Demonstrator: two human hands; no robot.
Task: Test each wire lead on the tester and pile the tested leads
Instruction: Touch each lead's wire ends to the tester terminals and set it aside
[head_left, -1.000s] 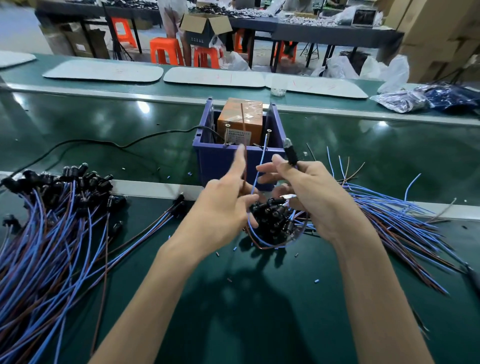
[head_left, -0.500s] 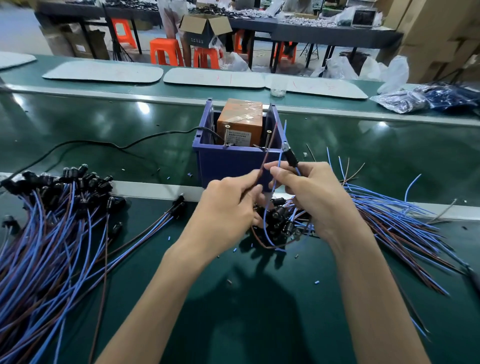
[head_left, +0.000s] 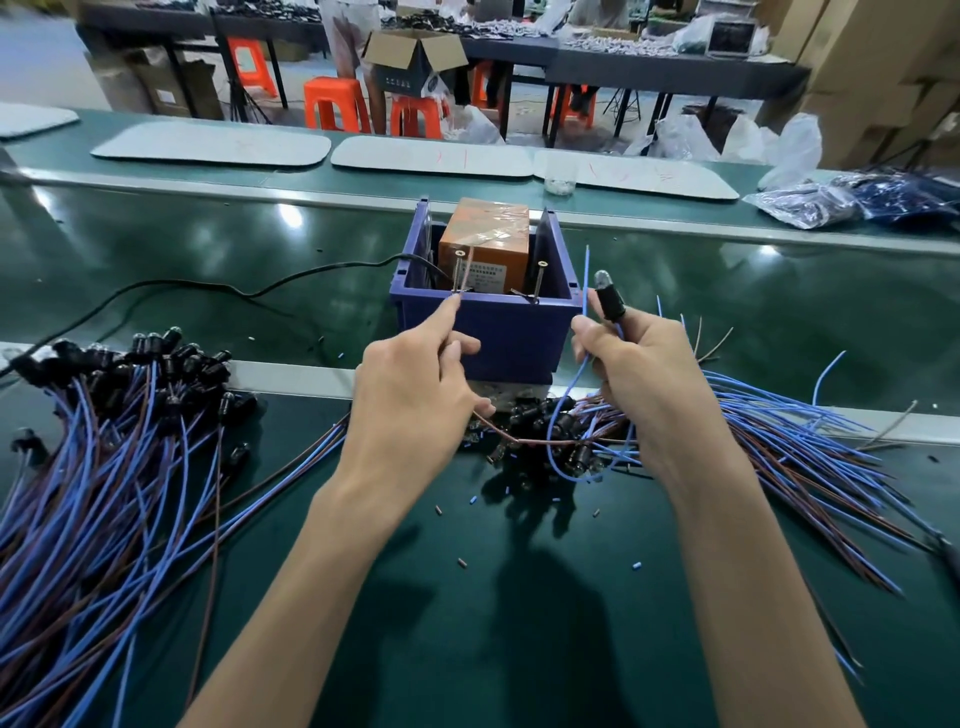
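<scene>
The tester is an orange box (head_left: 485, 244) inside a blue bin (head_left: 514, 332), with two upright metal pins, the left pin (head_left: 458, 270) and the right pin (head_left: 540, 280). My left hand (head_left: 415, 395) pinches the brown wire (head_left: 524, 441) of one lead, its tip up at the left pin. My right hand (head_left: 644, 374) grips that lead's black lamp holder (head_left: 609, 299) and pinches its blue wire (head_left: 586, 283), which points up beside the right pin. A pile of leads (head_left: 104, 441) lies at the left. Another pile of leads (head_left: 779, 447) lies at the right.
A black cable (head_left: 208, 288) runs from the bin leftward across the green belt. Small cut bits of insulation (head_left: 461, 561) dot the mat near me. White pads (head_left: 431, 156) and plastic bags (head_left: 831, 197) lie on the far side. Orange stools and tables stand behind.
My hands have moved apart. The left hand has raised the brown wire's tip to the left pin, and the right hand has carried the lamp holder and blue wire right, beside the right pin.
</scene>
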